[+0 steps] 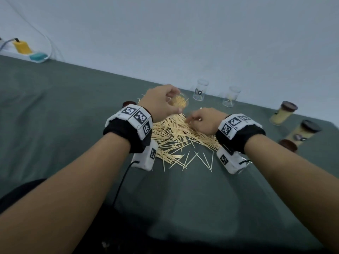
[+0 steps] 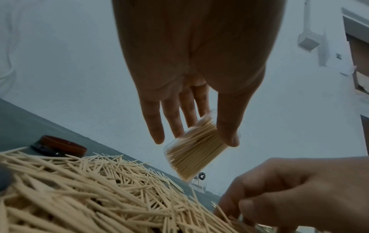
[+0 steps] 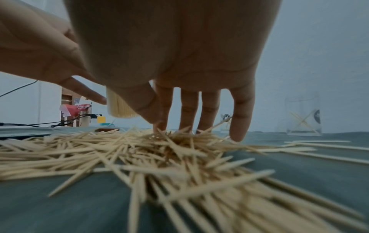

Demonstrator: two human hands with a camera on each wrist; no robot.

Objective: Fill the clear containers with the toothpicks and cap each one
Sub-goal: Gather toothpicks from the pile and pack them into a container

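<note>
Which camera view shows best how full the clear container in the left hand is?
The left wrist view: the container appears side-on, packed with toothpicks, in the left hand grip. The head view shows only its open mouth behind the fingers. The right wrist view shows only part of the bundle.

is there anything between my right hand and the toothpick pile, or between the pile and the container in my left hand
Nothing visible. The right hand already has its fingertips in the toothpick pile. The left hand holds the nearly full clear container tilted in the air just above the pile, mouth uncapped, open air between them.
</note>
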